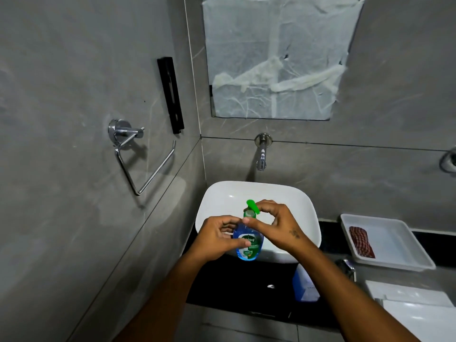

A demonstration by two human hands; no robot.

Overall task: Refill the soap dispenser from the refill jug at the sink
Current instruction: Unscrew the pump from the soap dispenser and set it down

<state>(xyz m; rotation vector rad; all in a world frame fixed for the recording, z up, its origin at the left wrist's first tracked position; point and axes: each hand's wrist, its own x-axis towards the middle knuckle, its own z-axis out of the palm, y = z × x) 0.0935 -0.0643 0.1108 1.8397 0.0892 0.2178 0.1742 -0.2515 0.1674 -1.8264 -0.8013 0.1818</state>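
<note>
A clear soap dispenser [248, 244] with blue liquid and a green pump top [252, 206] is held upright over the front of the white basin [306, 213]. My left hand [219, 239] grips the bottle's body from the left. My right hand [278, 224] has its thumb and fingers closed around the green pump collar at the neck. A blue and white refill container [304, 286] stands on the black counter under my right forearm, partly hidden.
A wall tap [262, 154] juts out above the basin. A white tray [397, 245] holding a red patterned cloth [361, 241] lies on the counter at right. A chrome towel ring [138, 156] hangs on the left wall. A covered mirror [278, 58] is above.
</note>
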